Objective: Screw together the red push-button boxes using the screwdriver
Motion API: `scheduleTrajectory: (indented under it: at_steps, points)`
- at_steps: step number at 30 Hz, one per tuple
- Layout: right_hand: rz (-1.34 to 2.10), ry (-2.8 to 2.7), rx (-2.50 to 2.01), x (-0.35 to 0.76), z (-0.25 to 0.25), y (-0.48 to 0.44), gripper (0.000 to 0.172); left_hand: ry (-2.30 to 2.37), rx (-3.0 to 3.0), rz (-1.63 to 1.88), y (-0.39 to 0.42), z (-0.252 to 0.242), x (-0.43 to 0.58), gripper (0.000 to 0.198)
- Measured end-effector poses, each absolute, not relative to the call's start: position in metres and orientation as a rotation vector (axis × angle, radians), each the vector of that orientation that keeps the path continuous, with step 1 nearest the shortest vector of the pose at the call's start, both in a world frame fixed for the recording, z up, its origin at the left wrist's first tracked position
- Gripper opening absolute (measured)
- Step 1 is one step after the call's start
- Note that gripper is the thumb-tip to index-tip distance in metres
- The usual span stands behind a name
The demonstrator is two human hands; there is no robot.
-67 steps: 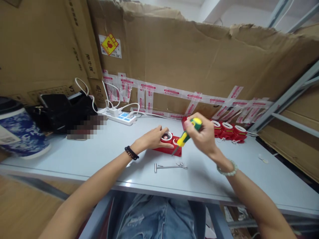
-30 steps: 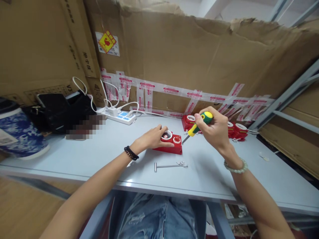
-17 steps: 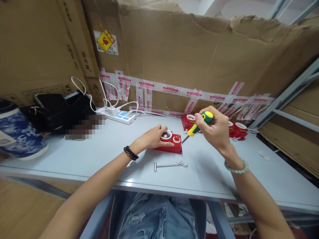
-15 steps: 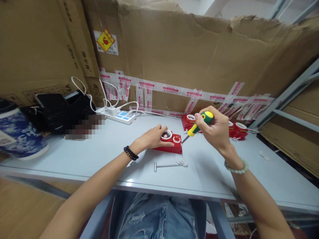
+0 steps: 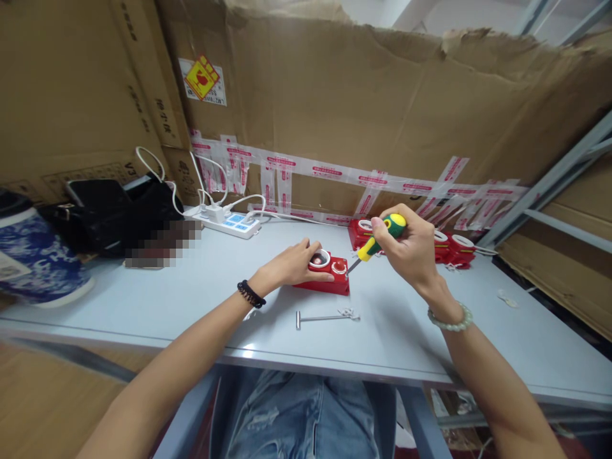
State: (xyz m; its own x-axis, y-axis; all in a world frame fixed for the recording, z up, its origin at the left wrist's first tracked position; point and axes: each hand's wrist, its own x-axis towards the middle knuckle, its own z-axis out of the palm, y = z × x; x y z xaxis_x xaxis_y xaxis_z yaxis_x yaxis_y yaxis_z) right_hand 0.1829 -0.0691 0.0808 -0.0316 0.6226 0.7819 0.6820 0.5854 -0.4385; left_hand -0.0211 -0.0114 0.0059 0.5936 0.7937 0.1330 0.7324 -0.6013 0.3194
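Note:
A red box (image 5: 329, 280) with white-ringed round fittings on top lies on the pale table (image 5: 191, 299). My left hand (image 5: 291, 266) is closed over its left end and holds it down. My right hand (image 5: 411, 248) grips a green and yellow screwdriver (image 5: 380, 236), whose tip points down and left at the box's right end. A small metal T-shaped tool (image 5: 318, 318) lies on the table just in front of the box.
More red boxes (image 5: 449, 250) stand in a row at the back right. A white power strip (image 5: 229, 223) with cables, a black bag (image 5: 115, 213) and a blue patterned container (image 5: 38, 261) sit at the left. Taped cardboard (image 5: 382, 115) walls the back. Metal shelving (image 5: 564, 185) stands at the right.
My right hand has lifted the screwdriver from the box's front to its right end, up and to the right, then edged slightly left. My left hand has stayed on the box.

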Motion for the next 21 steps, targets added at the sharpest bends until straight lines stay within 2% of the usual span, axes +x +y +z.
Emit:
scheduleTrajectory:
  at_steps: [21]
  points:
    - [-0.023,-1.822,-1.063,0.1831,0.0738,-0.067,0.018,1.235,2.588,0.432,-0.0089,0.0024,-0.0217,0.065]
